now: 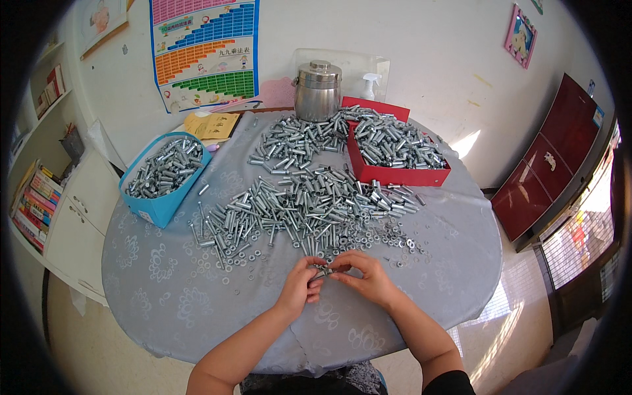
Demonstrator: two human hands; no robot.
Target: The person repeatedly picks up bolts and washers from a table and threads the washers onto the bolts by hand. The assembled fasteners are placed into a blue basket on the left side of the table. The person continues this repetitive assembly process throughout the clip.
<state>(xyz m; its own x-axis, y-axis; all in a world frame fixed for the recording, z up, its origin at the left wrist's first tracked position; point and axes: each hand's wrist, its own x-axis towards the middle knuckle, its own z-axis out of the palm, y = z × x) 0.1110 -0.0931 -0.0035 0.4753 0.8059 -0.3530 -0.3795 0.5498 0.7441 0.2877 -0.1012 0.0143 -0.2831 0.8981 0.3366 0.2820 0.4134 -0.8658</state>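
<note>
Close to the front edge of the pile, my left hand is closed around a slim silver bolt, its fingers curled. My right hand meets it from the other side, thumb and fingers pinched at the bolt's end. Whether a nut or washer sits between those fingertips is too small to make out. Just beyond both hands spreads a heap of long bolts and metal sleeves. Loose nuts and washers are scattered along its near side.
A blue box full of metal sleeves stands at the left. At the back right is a red box, also full. Behind stand a steel pot and a white spray bottle. A grey cloth covers the round table.
</note>
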